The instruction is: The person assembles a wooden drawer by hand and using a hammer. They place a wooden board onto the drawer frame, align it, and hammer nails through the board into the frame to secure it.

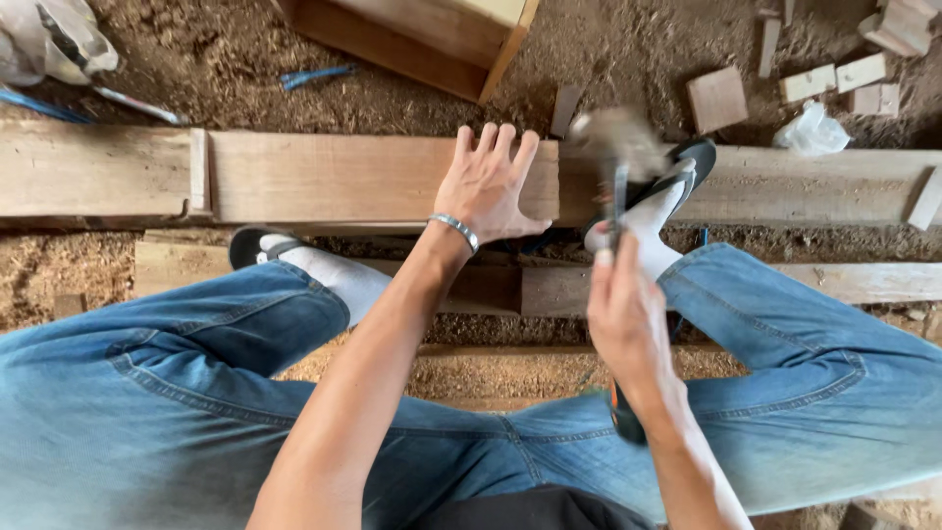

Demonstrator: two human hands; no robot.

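Hammer (pixel 616 196), centre-right of frame, gripped by right hand (pixel 628 324), fingers curled tight round handle; head motion-blurred above wooden plank (pixel 343 177). Left hand (pixel 488 186) flat on plank, fingers spread open, nothing grasped. Sawdust ground (pixel 196 59) behind; small wood offcuts (pixel 716 98) upper right.

the long plank (pixel 324 177) has bare top to the left of the left hand (pixel 491 186), open for a pass. at its right end the right hand (pixel 628 319) with the blurred hammer (pixel 616 147) and a sandalled foot (pixel 667 196) crowd the way. the wooden box (pixel 422 39) blocks the far edge; offcuts (pixel 716 98) clutter the far right corner.
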